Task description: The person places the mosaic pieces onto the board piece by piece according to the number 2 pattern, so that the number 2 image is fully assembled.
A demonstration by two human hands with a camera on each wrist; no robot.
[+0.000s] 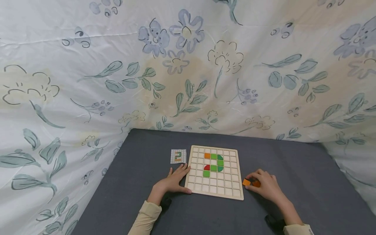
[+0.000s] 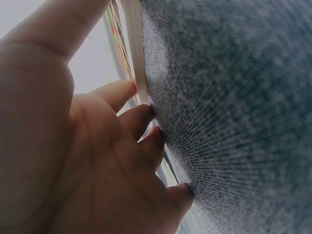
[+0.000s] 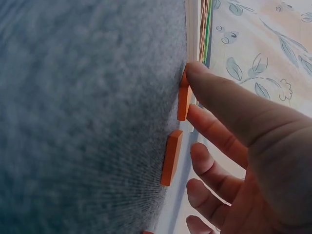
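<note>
A light wooden grid board (image 1: 199, 179) lies on the dark cloth. On it sit several coloured tiles: an orange square (image 1: 207, 155), green squares (image 1: 213, 168), a red rounded piece (image 1: 207, 167) and darker green rounded pieces (image 1: 220, 168). My left hand (image 1: 174, 181) touches the board's left edge, thumb at the near corner and fingers spread. Just off the board's right side, my right hand (image 1: 265, 184) pinches an orange square tile (image 1: 246, 182) between thumb and index finger. A second orange tile (image 3: 171, 158) lies on the cloth beneath that hand.
A small printed card (image 1: 178, 156) with a coloured grid figure lies left of the board. The dark cloth (image 1: 308, 176) covers the table. Floral fabric (image 1: 188, 107) hangs behind and at the sides. A sliver of red (image 3: 147, 232) shows at the bottom of the right wrist view.
</note>
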